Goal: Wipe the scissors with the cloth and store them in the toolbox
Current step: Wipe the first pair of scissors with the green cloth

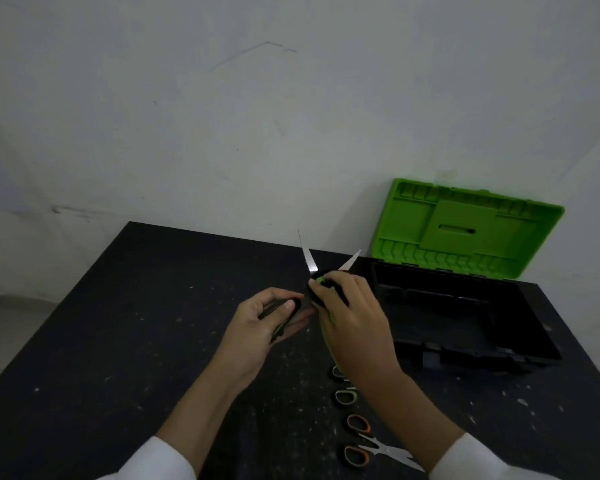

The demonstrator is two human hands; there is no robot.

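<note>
Steel blades splayed wide — green-and-black-handled scissors (321, 271) held above the black table's (125, 306) far edge, beside the open green-lidded black toolbox (465, 317).
Your left hand (264, 320) is curled around one handle, right hand (352, 310) closed over the pivot and a green cloth (329, 327) — wipe away from the edges.

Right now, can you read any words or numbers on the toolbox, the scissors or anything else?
None: no words, numbers or signs show anywhere.
Toolbox lid: only moulded ribs, no writing.
Toolbox: plain black.
Held scissors: blades bare as far as I can tell.
Orange scissors: too small to show any mark.
</note>
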